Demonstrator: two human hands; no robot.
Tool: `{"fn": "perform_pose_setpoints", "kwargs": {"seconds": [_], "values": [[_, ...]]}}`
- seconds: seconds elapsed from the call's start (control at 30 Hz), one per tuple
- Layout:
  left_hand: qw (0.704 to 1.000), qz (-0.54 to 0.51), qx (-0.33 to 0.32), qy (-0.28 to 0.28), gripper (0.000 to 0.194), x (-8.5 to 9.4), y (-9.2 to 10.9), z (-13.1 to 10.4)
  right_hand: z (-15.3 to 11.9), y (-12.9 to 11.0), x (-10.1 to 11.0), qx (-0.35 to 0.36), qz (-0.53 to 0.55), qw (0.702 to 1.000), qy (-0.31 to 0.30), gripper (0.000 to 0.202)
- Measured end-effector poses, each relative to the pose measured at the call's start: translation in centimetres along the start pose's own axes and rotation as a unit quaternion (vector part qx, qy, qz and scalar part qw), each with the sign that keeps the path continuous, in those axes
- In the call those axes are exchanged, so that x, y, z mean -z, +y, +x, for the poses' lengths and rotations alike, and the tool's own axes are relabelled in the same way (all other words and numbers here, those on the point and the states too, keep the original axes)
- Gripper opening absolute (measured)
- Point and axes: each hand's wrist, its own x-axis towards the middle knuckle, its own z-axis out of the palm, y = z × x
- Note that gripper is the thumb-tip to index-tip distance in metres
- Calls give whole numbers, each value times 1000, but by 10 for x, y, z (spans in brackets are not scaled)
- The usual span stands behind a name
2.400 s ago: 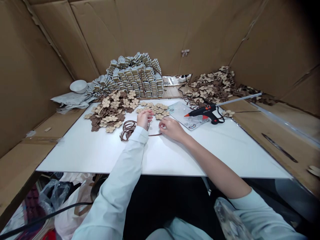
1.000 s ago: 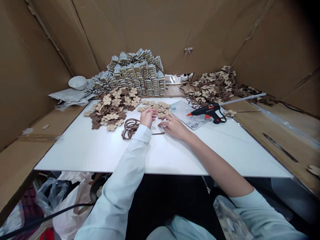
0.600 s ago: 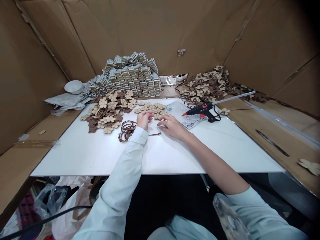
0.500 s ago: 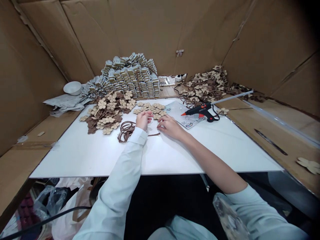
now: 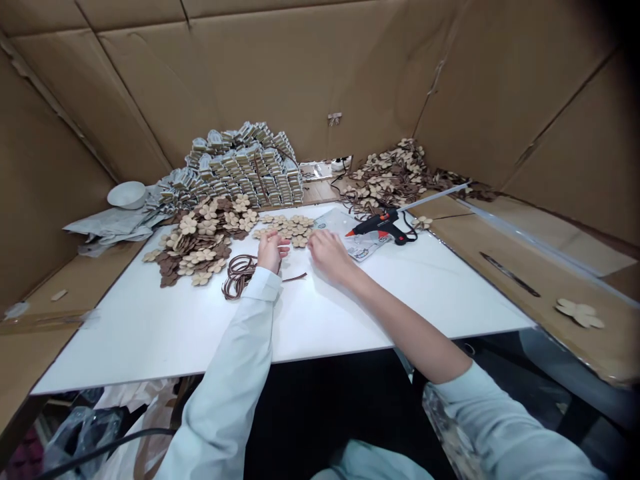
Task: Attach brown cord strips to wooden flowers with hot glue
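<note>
Bench [image 5: 150, 343]: the step in hand appears to be close fingerwork at its middle, and the next move would call for a light pinch. Left, a heap of flower pieces [image 5: 200, 233]; right, a packet [image 5: 367, 249] partly under a glue gun [image 5: 373, 224], which crowds that side. Right hand [image 5: 327, 253]: fingers curled together, hold indeterminable. Left hand [image 5: 271, 251]: fingers loosely parted, hold unclear. Brown cord [image 5: 240, 270]: coiled beside the left hand, free end between the hands. Pale flowers [image 5: 300, 233], smallest: just beyond.
</note>
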Motion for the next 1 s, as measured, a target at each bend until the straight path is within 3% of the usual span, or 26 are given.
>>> {"fn": "perform_pose_setpoints", "kwargs": {"seconds": [0.07,0.13,0.23,0.3,0.37,0.43,0.53,0.73,1.0], "values": [[997,67,-23,-17,19,-2,-6,0,2,19,2,-88,32,995,37,26],[975,195,-91,-46,20,-4,-13,-2,1,38,3,-124,52,989,67,28],[872,409,-247,-107,28,-10,-22,-11,-1,56,4,-120,49,989,68,32],[798,488,-320,-149,32,-14,-26,-18,-2,58,7,-113,35,991,57,33],[755,520,-355,-182,35,-16,-30,-22,-1,55,12,-107,31,993,46,35],[733,530,-377,-197,35,-18,-32,-24,0,49,17,-106,42,993,37,37],[728,518,-403,-197,31,-19,-32,-23,4,44,20,-129,84,987,43,37],[757,474,-409,-188,26,-22,-26,-24,20,44,2,-157,223,960,63,17],[792,517,-311,-96,23,-21,-20,-21,20,49,0,-144,304,941,30,48]]}}
